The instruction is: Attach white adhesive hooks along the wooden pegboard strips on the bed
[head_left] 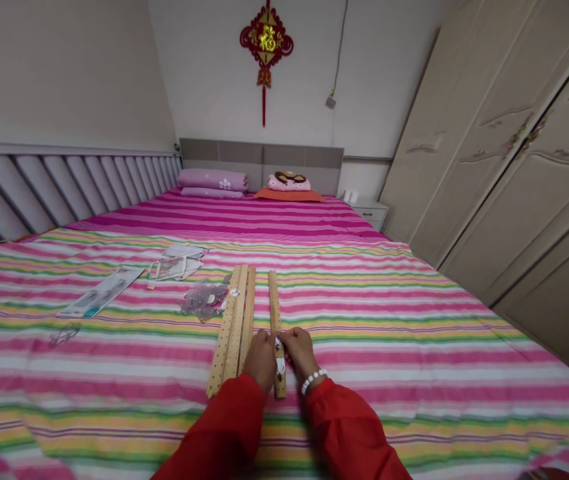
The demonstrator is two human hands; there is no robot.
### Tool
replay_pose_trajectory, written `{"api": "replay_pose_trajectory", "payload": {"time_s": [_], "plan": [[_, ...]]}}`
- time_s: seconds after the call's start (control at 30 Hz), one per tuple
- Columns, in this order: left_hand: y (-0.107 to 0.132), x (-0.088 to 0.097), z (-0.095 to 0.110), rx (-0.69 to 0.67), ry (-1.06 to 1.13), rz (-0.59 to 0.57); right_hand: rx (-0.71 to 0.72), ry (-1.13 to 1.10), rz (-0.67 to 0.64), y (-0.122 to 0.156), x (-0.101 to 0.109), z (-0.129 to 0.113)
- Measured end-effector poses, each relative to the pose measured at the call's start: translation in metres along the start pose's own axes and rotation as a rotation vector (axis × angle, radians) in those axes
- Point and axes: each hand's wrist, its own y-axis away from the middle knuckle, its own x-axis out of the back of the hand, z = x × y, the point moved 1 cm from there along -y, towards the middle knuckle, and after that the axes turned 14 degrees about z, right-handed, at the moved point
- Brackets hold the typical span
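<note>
My left hand (260, 360) and my right hand (300, 350) meet over a narrow wooden strip (274, 300) with a row of small holes, lying lengthwise on the bed. Both hands are closed, fingertips pinched together around a small white and dark piece (278, 343) whose kind I cannot make out. Just nearer to me, a second small white piece with dark metal ends (280, 366) sits on the same strip. Left of my hands, several more perforated wooden strips (232, 327) lie side by side.
On the striped bedspread (414, 373), clear plastic bags with small parts (204, 299), papers (178, 261), a flat clear package (102, 292) and a thin wire-like bundle (64, 334) lie to the left. Pillows (212, 181) are at the headboard (224, 152); a wardrobe (514, 167) stands at right.
</note>
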Motion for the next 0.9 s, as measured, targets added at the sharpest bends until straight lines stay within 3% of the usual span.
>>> {"api": "replay_pose_trajectory", "payload": {"time_s": [0.23, 0.43, 0.57, 0.67, 0.73, 0.9], "plan": [[0.006, -0.001, -0.002, -0.109, -0.24, -0.114, 0.099, 0.068, 0.081, -0.004, -0.001, 0.005], [0.004, 0.001, -0.004, -0.148, -0.25, -0.142, 0.1, 0.055, 0.072, -0.005, -0.001, 0.002], [-0.004, 0.007, -0.008, -0.158, -0.141, -0.132, 0.07, -0.016, 0.023, -0.005, 0.0, 0.005], [-0.029, 0.021, -0.022, -0.214, 0.015, -0.088, 0.038, -0.046, -0.029, -0.003, 0.002, 0.005], [-0.055, 0.035, -0.038, -0.201, 0.046, 0.011, 0.009, -0.06, -0.058, -0.002, 0.003, 0.004], [-0.115, 0.055, -0.078, 0.027, -0.095, 0.165, -0.027, -0.104, -0.098, 0.0, 0.004, 0.003]]}}
